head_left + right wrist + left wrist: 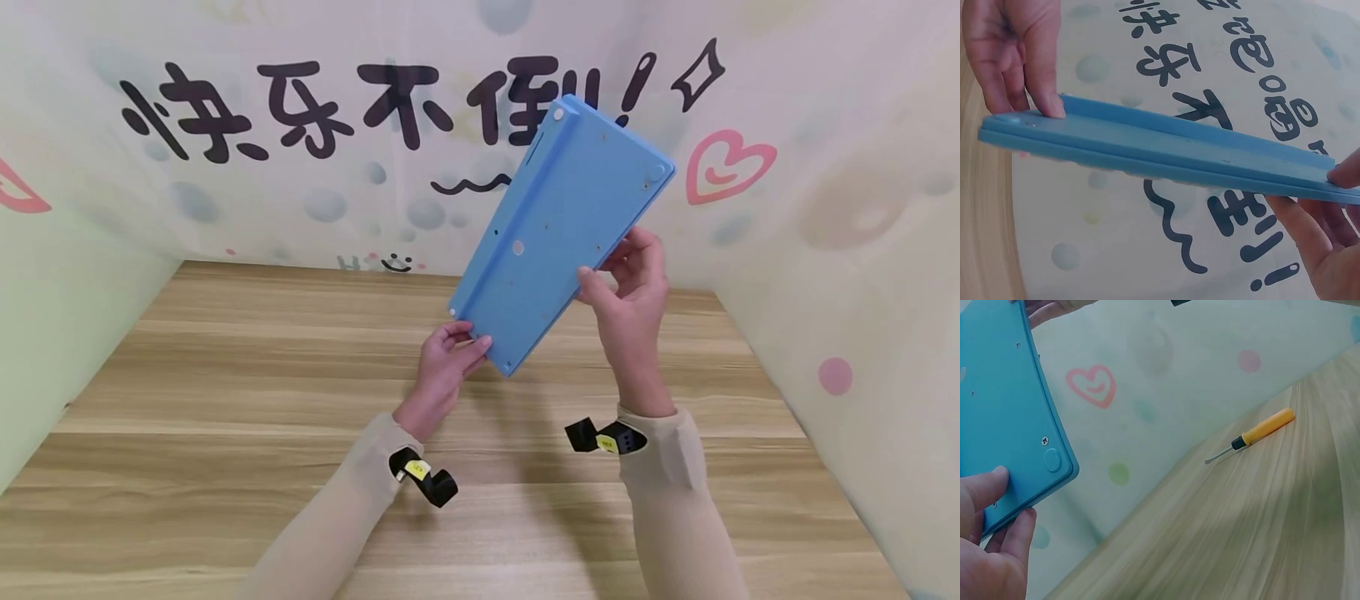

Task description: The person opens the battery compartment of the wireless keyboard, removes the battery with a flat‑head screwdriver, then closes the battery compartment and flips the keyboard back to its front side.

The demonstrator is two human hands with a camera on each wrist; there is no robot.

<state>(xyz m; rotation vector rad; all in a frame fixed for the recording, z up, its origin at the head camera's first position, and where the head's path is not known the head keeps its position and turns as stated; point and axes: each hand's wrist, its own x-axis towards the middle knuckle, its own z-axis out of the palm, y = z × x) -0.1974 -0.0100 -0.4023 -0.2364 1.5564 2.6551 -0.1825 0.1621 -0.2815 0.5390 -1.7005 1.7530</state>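
Observation:
A blue keyboard (555,217) is held up above the table, tilted, its underside with small screws and round feet towards the head camera. At its lower end my left hand (441,371) pinches a corner, thumb on the underside and fingers behind. My right hand (633,304) grips the right long edge near the middle, thumb on the near side. Seen from the right wrist, the keyboard (1147,147) lies nearly edge-on between both hands, its keys mostly hidden on the lower side. On the table in the left wrist view lies a screwdriver (1266,428) with a yellow handle, apart from both hands.
The wood-grain table (247,417) meets a printed cloth wall (330,225) at the back, with side walls left and right. Each wrist carries a small black camera on a strap over a beige sleeve (330,508).

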